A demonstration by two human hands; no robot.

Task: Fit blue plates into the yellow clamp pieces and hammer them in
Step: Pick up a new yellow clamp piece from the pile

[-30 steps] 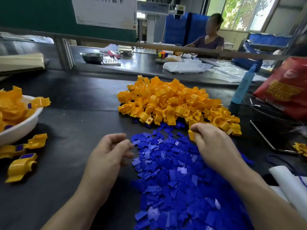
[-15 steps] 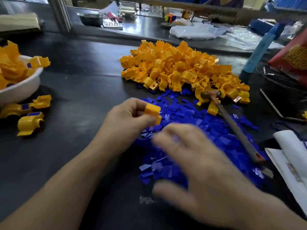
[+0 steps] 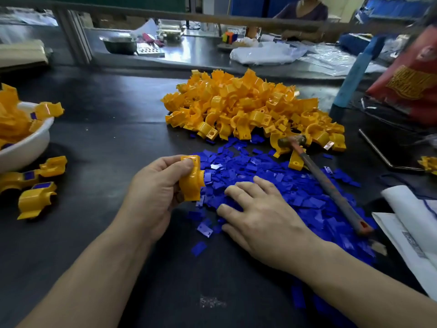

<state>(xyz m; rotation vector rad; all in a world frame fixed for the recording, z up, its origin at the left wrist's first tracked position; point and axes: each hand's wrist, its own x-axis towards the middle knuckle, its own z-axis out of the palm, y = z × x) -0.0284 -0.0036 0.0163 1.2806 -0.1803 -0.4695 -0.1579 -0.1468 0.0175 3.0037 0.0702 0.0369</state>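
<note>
My left hand [image 3: 156, 188] grips a yellow clamp piece [image 3: 191, 178] just above the black table, at the left edge of a spread of small blue plates [image 3: 295, 192]. My right hand [image 3: 260, 216] lies on those plates with its fingers spread and fairly straight; whether a plate is under the fingertips is hidden. A large heap of yellow clamp pieces [image 3: 248, 107] sits behind the plates. A hammer [image 3: 331, 188] lies to the right, its head against the heap and its handle across the blue plates.
A white bowl [image 3: 28, 143] of yellow pieces stands at the left edge, with three clamps holding blue plates [image 3: 35, 192] lying beside it. White paper [image 3: 416, 235], a blue bottle [image 3: 354, 74] and a red bag [image 3: 411, 79] sit at the right. A person sits beyond the rail.
My right hand left the yellow heap, swept back toward me and settled on the blue plates. My left hand took the yellow clamp piece and holds it. The hammer came into view.
</note>
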